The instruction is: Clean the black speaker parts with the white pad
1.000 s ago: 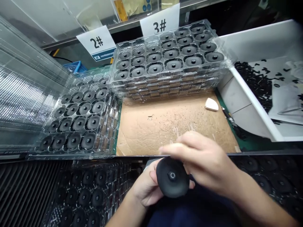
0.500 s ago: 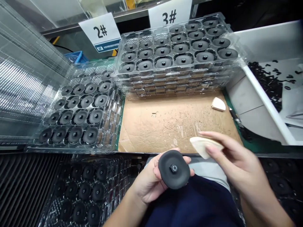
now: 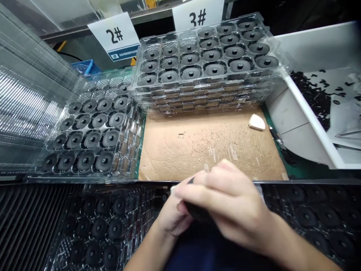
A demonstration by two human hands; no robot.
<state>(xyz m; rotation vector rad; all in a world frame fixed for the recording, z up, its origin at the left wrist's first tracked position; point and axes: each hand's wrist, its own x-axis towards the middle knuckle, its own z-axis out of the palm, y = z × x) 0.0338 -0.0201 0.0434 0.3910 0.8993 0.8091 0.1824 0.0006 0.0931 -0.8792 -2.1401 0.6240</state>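
Black disc (image 3: 197, 211) sat cupped in the narrow-curled left hand (image 3: 175, 214), near the person's lap; the right hand (image 3: 229, 203) had come down over it, hiding its face; whether that hand gripped anything could not be told.

A white bin (image 3: 306, 113) holds black pieces (image 3: 310, 96); a sign (image 3: 198, 15) reads 3#.

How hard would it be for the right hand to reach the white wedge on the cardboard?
It looks easy: the right hand is over the black disc, and only bare cardboard lies between it and the white wedge.
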